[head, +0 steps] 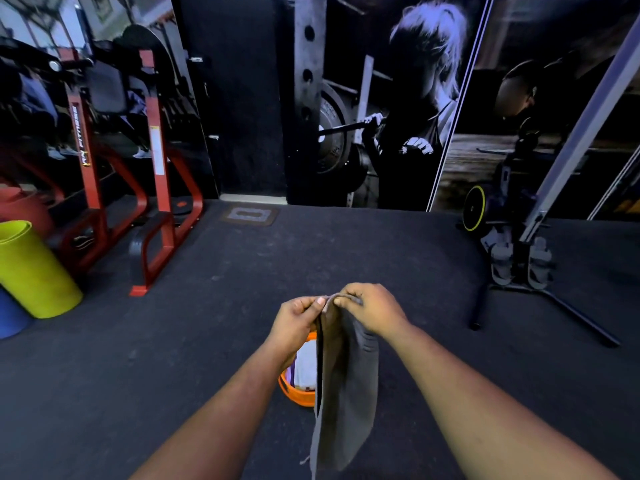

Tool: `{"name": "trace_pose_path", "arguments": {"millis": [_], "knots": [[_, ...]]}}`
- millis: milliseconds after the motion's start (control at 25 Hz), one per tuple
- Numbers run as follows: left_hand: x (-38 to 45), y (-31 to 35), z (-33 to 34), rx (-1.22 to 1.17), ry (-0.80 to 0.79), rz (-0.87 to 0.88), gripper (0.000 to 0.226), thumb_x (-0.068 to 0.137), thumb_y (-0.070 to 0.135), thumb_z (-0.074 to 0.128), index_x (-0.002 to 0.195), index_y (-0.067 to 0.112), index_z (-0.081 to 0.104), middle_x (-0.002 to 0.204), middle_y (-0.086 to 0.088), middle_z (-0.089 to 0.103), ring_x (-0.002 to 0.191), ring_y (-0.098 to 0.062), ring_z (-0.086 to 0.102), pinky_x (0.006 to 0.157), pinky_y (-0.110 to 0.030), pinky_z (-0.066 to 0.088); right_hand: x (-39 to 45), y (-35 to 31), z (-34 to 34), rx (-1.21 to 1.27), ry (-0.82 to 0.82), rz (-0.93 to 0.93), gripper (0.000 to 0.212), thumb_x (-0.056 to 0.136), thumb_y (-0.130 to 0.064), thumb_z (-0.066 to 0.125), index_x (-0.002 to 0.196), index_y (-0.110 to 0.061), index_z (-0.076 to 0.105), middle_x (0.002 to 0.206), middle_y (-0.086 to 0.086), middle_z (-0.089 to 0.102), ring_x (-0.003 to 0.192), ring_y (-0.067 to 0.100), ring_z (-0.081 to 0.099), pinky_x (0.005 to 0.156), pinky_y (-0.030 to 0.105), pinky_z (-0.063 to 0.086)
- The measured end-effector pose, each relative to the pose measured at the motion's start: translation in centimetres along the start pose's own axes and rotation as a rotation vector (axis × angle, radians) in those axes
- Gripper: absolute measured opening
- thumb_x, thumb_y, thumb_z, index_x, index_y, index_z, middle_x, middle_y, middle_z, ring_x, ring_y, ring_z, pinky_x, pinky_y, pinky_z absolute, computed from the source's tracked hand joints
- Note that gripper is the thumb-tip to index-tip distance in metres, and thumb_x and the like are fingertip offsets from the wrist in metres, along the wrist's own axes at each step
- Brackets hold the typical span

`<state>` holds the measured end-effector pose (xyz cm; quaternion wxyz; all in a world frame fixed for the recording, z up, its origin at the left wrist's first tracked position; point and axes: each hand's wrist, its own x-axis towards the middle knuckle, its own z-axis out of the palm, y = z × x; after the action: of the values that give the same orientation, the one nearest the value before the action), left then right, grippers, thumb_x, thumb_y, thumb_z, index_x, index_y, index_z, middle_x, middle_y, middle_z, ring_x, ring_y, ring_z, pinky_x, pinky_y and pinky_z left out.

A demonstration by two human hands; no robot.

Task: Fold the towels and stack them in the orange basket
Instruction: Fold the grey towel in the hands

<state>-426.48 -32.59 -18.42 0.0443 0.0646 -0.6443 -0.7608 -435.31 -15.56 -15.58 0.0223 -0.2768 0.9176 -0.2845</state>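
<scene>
1. You hold a grey towel by its top edge in the lower centre of the frame. Your left hand pinches one part of that edge, and your right hand pinches the part beside it, so both hands grasp the cloth close together.
2. The towel hangs long and narrow, seemingly doubled lengthwise, with a frayed corner trailing at the bottom edge of the frame.
3. The orange basket sits on the dark floor directly behind the hanging towel, mostly hidden by it and your left forearm. Pale folded cloth shows inside.
4. The fold looks about half done. The length probably needs halving before it goes in.
5. Risk: the layers may be uneven, and a light pinch could let one slip, opening the fold.
6. Risk: the dangling tail could catch the basket rim, tipping it or bunching the towel.
7. Risk: because the towel hides the basket, you could lower it blind and miss the stack.
</scene>
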Motion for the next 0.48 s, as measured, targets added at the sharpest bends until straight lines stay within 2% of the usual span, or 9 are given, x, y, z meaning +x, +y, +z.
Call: {"name": "trace_pose_path", "arguments": {"millis": [120, 200, 280, 360, 400, 480], "knots": [[0.0, -0.5, 0.0, -0.033, -0.058, -0.01, 0.027, 0.098, 0.012, 0.065, 0.123, 0.003, 0.07, 0.113, -0.017, 0.075, 0.104, -0.024, 0.072, 0.089, -0.032, 0.058, 0.0, -0.2, 0.2, -0.021, 0.039, 0.028, 0.02, 0.092, -0.049, 0.062, 0.088, -0.031, 0.07, 0.083, -0.008, 0.071, 0.082, 0.014, 0.065, 0.071, 0.038, 0.054], [0.1, -0.7, -0.2, 0.028, -0.056, 0.008, 0.03, 0.091, 0.003, 0.072, 0.121, 0.006, 0.072, 0.111, -0.012, 0.077, 0.103, -0.02, 0.073, 0.087, -0.029, 0.058, 0.2, -0.3, 0.4, -0.036, 0.034, 0.039, 0.02, 0.091, -0.05, 0.063, 0.086, -0.031, 0.069, 0.083, -0.007, 0.07, 0.082, 0.015, 0.065, 0.07, 0.037, 0.053], [0.5, -0.9, -1.1, 0.133, 0.034, 0.024, 0.022, 0.092, -0.001, 0.07, 0.108, 0.013, 0.075, 0.099, -0.005, 0.079, 0.091, -0.013, 0.074, 0.076, -0.024, 0.057, 0.3, -0.1, 0.3, -0.064, -0.048, 0.034, 0.024, 0.089, -0.053, 0.066, 0.087, -0.03, 0.07, 0.084, -0.007, 0.07, 0.083, 0.015, 0.064, 0.07, 0.036, 0.051], [1.2, -1.1, -2.8, 0.249, 0.127, 0.037, 0.021, 0.094, 0.0, 0.068, 0.097, 0.02, 0.075, 0.086, 0.002, 0.079, 0.084, -0.013, 0.072, 0.071, -0.025, 0.055, 0.5, 0.7, -0.1, -0.192, -0.136, 0.011, 0.032, 0.085, -0.062, 0.066, 0.084, -0.03, 0.068, 0.087, -0.005, 0.071, 0.086, 0.017, 0.064, 0.071, 0.035, 0.045], [1.4, -1.0, -3.7, 0.324, 0.169, 0.045, 0.021, 0.095, 0.002, 0.068, 0.094, 0.023, 0.075, 0.084, 0.003, 0.078, 0.083, -0.016, 0.071, 0.07, -0.027, 0.056, 0.5, 1.2, -0.4, -0.295, -0.154, -0.006, 0.036, 0.085, -0.066, 0.064, 0.085, -0.03, 0.069, 0.091, -0.005, 0.071, 0.091, 0.018, 0.063, 0.076, 0.036, 0.041], [1.8, -0.5, -5.3, 0.513, 0.223, 0.071, 0.016, 0.096, 0.009, 0.068, 0.095, 0.023, 0.074, 0.089, 0.003, 0.077, 0.087, -0.018, 0.072, 0.078, -0.032, 0.059, 0.4, 2.5, -1.1, -0.497, -0.144, -0.041, 0.04, 0.089, -0.068, 0.056, 0.091, -0.03, 0.07, 0.099, -0.007, 0.07, 0.104, 0.017, 0.058, 0.087, 0.039, 0.035]]}}
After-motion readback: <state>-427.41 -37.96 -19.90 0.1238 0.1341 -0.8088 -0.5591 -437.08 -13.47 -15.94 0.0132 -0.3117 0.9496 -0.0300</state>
